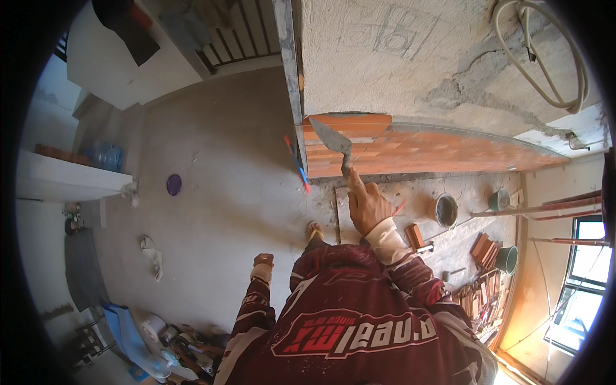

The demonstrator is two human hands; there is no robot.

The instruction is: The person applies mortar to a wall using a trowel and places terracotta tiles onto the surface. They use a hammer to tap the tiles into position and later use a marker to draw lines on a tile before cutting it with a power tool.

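Had the trowel (pixel 331 136) gripped in the right hand (pixel 370 206), with fingers closed around the handle and the index finger seemingly stretched toward the neck. Held it across the left end of the brick wall (pixel 443 154), by the upright post (pixel 292 77) there. Could not tell whether touching the wall or just short of it. Had the left hand (pixel 264 260) low, left of the wall and well apart from it, seemingly curled; too small to tell how tightly, or whether holding anything. Probably called for a loose wrist, a low blade angle and light, even strokes along the wall, without digging in with the tip. Likely needed care at the wall's left end, so as not to strike the post or nudge the end brick (pixel 372 123) on top. Would have gained from steadying that brick with the left hand, if free. On looks: showed a grey, dull, leaf-shaped blade, pointed up and left at the wall's end, tapering from a broad heel, with a cranked neck running back into the fist. Looked mottled, maybe smeared; too coarse to confirm. Hid most of the handle.
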